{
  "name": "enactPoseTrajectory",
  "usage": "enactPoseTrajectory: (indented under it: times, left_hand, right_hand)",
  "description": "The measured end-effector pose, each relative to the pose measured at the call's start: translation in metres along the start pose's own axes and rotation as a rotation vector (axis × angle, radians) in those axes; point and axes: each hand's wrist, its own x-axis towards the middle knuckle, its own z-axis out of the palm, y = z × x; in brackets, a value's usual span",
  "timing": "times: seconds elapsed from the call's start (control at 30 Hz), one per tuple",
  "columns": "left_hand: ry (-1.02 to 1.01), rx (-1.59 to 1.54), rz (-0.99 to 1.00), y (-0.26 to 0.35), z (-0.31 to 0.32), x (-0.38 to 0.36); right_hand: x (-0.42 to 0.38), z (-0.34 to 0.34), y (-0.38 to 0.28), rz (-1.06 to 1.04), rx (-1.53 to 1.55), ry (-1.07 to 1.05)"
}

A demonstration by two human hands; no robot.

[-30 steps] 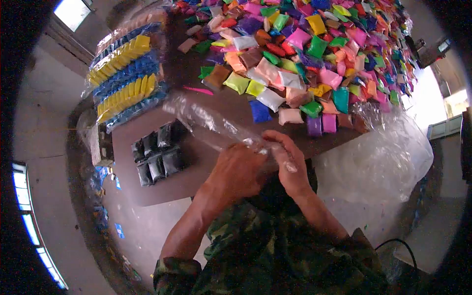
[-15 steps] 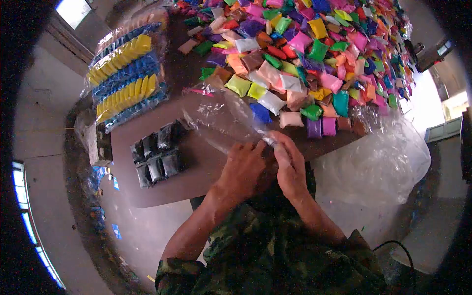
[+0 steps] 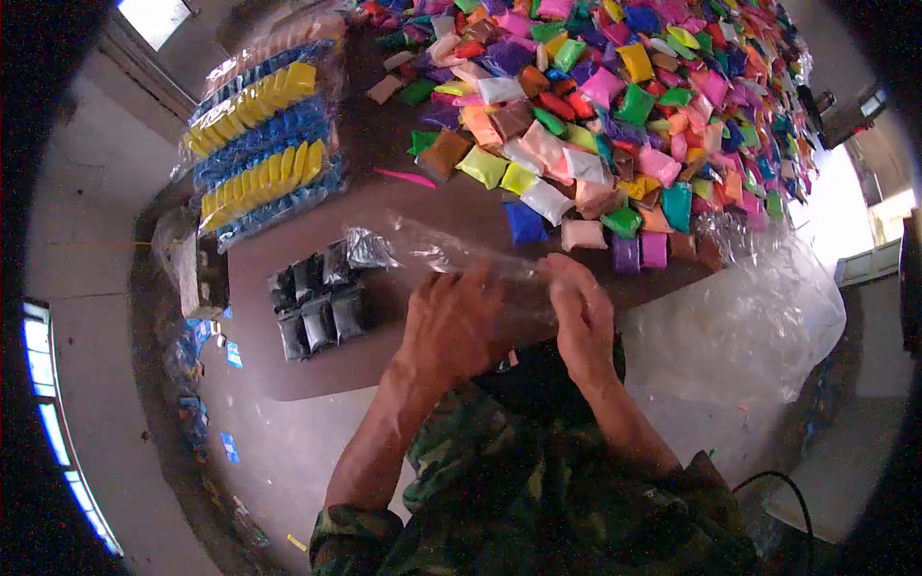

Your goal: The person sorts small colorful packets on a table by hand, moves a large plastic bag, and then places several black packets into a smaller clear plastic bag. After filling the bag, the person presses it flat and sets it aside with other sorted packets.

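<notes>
A clear plastic bag (image 3: 434,252) stretches over the front of the brown table, its crinkled far end lying against the black packets (image 3: 322,315). My left hand (image 3: 449,322) has its fingers bent over the bag's near side; the fingertips are slightly blurred and partly hidden. With thumb and fingers together, my right hand (image 3: 580,309) pinches the bag's right end. The black packets lie in two short rows left of my left hand, untouched by it. Beyond my right hand sits a blue packet (image 3: 525,223) at the edge of a big colourful heap.
A large heap of small coloured packets (image 3: 624,115) covers the table's far right. Bagged rows of yellow and blue packets (image 3: 259,144) stand at the far left. A pink strip (image 3: 405,177) lies mid-table. A big clear bag (image 3: 759,317) hangs at the right edge.
The clear bag, raised and spread before, is now lower and flatter, reaching left to the black packets. My hands are a little farther apart. The view has shifted slightly.
</notes>
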Motion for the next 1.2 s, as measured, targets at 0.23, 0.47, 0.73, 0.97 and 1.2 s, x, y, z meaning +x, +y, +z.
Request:
enactPoseTrajectory:
  times: [0.23, 0.47, 0.73, 0.97, 1.2]
  left_hand:
    - [0.209, -0.024, 0.106, -0.011, 0.013, -0.004]
    - [0.445, 0.008, -0.192, -0.035, -0.033, -0.068]
    - [0.486, 0.046, -0.466, -0.078, -0.009, -0.104]
    - [0.383, 0.026, -0.494, -0.070, -0.020, -0.094]
    - [0.301, -0.137, -0.577, -0.072, -0.019, -0.091]
  right_hand:
    - [0.004, -0.003, -0.006, -0.054, -0.153, -0.068]
    - [0.009, -0.007, 0.008, 0.025, 0.040, -0.063]
    - [0.012, -0.006, 0.003, 0.059, 0.017, -0.067]
    - [0.013, -0.007, 0.009, 0.049, 0.158, -0.078]
    - [0.012, -0.010, 0.004, 0.039, 0.106, -0.060]
